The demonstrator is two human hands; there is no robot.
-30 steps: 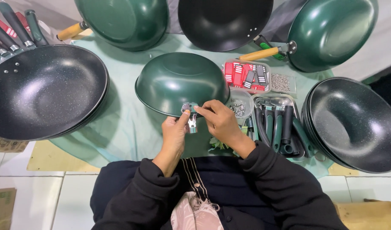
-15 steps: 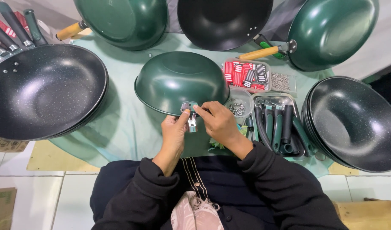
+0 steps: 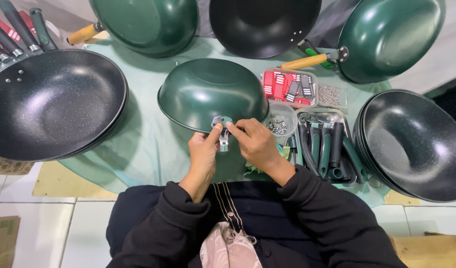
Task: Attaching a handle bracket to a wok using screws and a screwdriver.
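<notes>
Both hands meet at the near rim of an upturned green wok (image 3: 210,92). The left hand (image 3: 204,155) pinches a small metal bracket (image 3: 222,130) between thumb and fingers (image 3: 217,130), pressing it against the wok's rim. The right hand (image 3: 255,144) closes its fingers (image 3: 234,129) on the same bracket from the other side.

Just right of the fingers sits a round dish of screws (image 3: 278,124), and beyond it a tray of dark green handles (image 3: 324,149). A red and black box (image 3: 290,88) lies behind the dish.

Left of the fingers, well apart, rests a stack of black woks (image 3: 49,101); another black stack (image 3: 416,144) lies far right. Farthest off, three more woks (image 3: 265,22) line the back of the table (image 3: 138,144), which is covered in pale green cloth.
</notes>
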